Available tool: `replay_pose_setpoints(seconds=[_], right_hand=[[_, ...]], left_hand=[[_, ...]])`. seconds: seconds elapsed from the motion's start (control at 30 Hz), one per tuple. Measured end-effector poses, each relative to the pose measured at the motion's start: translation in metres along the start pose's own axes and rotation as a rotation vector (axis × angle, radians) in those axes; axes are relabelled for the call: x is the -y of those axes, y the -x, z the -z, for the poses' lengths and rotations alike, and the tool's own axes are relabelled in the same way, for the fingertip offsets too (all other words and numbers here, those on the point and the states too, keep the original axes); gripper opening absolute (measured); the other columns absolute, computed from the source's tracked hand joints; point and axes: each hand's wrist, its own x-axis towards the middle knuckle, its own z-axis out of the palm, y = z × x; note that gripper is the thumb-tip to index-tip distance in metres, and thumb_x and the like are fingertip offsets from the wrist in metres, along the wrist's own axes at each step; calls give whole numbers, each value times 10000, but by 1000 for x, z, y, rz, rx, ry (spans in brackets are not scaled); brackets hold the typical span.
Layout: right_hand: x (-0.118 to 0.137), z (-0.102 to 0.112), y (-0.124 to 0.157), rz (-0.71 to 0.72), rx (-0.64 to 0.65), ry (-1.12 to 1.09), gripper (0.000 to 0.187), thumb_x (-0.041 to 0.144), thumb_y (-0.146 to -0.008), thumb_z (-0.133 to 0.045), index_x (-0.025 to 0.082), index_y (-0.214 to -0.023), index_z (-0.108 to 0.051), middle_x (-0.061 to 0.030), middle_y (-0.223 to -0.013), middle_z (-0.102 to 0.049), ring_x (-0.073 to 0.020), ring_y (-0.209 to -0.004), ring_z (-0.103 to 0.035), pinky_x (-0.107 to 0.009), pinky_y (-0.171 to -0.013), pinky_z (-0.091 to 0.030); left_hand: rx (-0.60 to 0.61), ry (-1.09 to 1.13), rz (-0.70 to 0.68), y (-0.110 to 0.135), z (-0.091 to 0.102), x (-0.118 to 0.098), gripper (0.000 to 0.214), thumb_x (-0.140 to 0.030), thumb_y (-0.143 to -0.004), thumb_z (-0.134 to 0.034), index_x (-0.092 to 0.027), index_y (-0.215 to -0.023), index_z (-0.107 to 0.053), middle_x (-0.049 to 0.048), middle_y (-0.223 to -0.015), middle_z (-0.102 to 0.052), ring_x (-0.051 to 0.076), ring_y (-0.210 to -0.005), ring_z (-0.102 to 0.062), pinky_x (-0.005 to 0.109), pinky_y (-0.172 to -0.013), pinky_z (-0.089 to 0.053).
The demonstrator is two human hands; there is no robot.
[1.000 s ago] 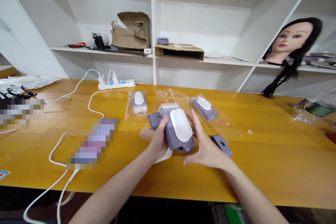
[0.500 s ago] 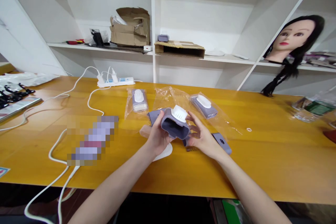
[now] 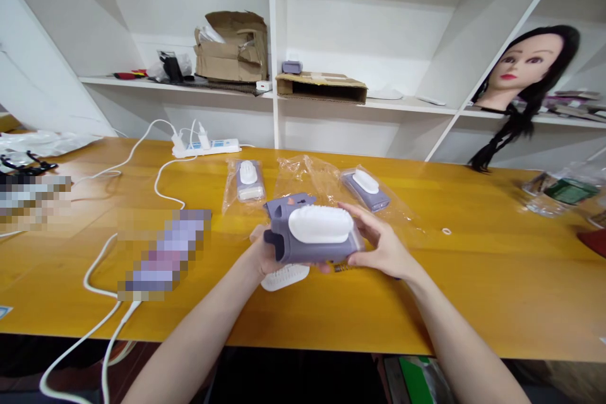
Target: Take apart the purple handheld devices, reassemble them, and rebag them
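Above the table I hold a hollow purple-grey brush housing [image 3: 312, 254] with a white oval bristle pad [image 3: 322, 225] facing up toward me. My left hand [image 3: 266, 257] is closed around its open left end from below, with most of the fingers hidden. At the right end, my right hand [image 3: 386, 247] grips it between thumb and fingers. Under the housing lies a loose white bristle pad [image 3: 285, 278]. Beside that is a small metal spring [image 3: 341, 268]. Another purple-grey part [image 3: 303, 199] shows just behind the housing.
Two similar brushes [image 3: 249, 184] [image 3: 367, 190] lie in clear bags farther back. A phone-like blurred device [image 3: 165, 252] with white cables is on the left. A power strip [image 3: 208, 148], a small ring [image 3: 446, 231] and a plastic bottle [image 3: 568, 190] are also on the table.
The housing has turned from its open end facing me to lying sideways, opening to the left and pad toward me. My right hand has shifted to its right end.
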Motion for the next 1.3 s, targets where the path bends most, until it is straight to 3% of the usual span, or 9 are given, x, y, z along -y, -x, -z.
replay_pose_setpoints(seconds=[0.07, 0.13, 0.23, 0.33, 0.47, 0.73, 0.87, 1.07, 1.3], right_hand=[[-2, 3, -1, -8, -79, 8, 802, 393, -641, -808, 289, -1363, -476, -96, -1433, -460, -314, -1302, -454, -494, -1062, -377], [-5, 7, -2, -23, -131, 15, 755, 413, -665, -784, 275, -1347, -490, -101, -1426, -469, -316, -1295, -460, -495, -1054, -384], [-12, 9, -4, -41, -153, -12, 721, 445, -690, -755, 264, -1335, -491, -104, -1406, -494, -309, -1264, -493, -484, -1038, -404], [-15, 6, -5, -21, -140, -24, 712, 445, -702, -745, 268, -1338, -480, -98, -1413, -479, -298, -1285, -469, -461, -1040, -405], [-15, 1, -4, 16, -108, 28, 697, 434, -723, -731, 283, -1349, -464, -93, -1429, -431, -296, -1342, -390, -452, -1061, -379], [-11, 5, -5, 89, -98, 72, 707, 473, -727, -716, 289, -1358, -454, -92, -1380, -448, -309, -1327, -389, -489, -1105, -301], [-11, 6, -4, 110, -89, 77, 707, 456, -737, -716, 288, -1366, -442, -88, -1378, -443, -296, -1326, -383, -472, -1117, -281], [-12, 4, -2, 139, -67, 117, 719, 422, -744, -721, 298, -1384, -418, -84, -1391, -418, -292, -1335, -365, -472, -1125, -259], [-15, 0, 1, 94, -21, 85, 762, 483, -734, -719, 294, -1399, -400, -101, -1412, -372, -293, -1360, -329, -474, -1128, -254]], left_hand=[[-37, 6, 34, 3, -2, -9, 598, -657, -768, -521, -210, -1152, -619, 138, -940, -717, 346, -793, -697, 443, -595, -546], [-11, 3, 17, 6, -5, -14, 626, -643, -776, -509, -176, -1185, -596, 153, -964, -711, 359, -883, -689, 458, -674, -553], [23, -23, -28, 6, -7, -13, 491, -455, -767, -566, -134, -1136, -607, 148, -917, -712, 343, -908, -687, 435, -737, -553], [-116, -75, -100, 2, -7, -6, 407, -223, -718, -596, -168, -1121, -595, 108, -963, -706, 283, -862, -689, 433, -754, -561], [-308, -104, -125, -3, -7, 0, 443, -96, -711, -562, -189, -1143, -573, 92, -1013, -685, 229, -837, -671, 424, -738, -577], [-307, -44, -166, -2, -13, 7, 522, -53, -693, -554, -215, -1189, -582, 55, -856, -694, 207, -709, -663, 444, -724, -570], [-368, -62, -166, -3, -13, 10, 545, -28, -681, -514, -210, -1189, -590, 57, -849, -711, 206, -693, -666, 422, -704, -569], [-314, -78, -266, -4, -11, 14, 582, -38, -590, -543, -234, -1131, -629, 40, -901, -727, 224, -799, -675, 361, -693, -568], [-320, -163, -309, -3, -8, 14, 493, -77, -516, -546, -194, -974, -686, 15, -738, -703, 213, -755, -654, 294, -633, -540]])
